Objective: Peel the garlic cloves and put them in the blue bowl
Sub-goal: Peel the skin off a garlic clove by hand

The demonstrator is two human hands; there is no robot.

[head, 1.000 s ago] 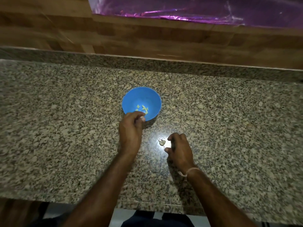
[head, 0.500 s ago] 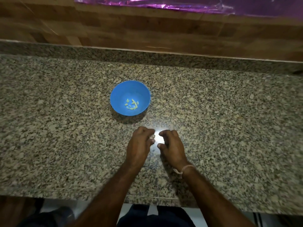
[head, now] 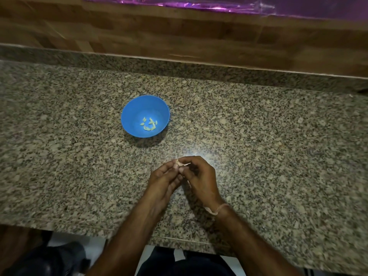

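Left hand and right hand pinching one garlic clove, near side of blue bowl, peeled cloves inside

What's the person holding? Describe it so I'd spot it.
On the speckled granite counter, find the blue bowl. Nearer the person, the left hand and right hand meet; the clove is the pale bit pinched between them, unlike the peeled cloves lying in the bowl.
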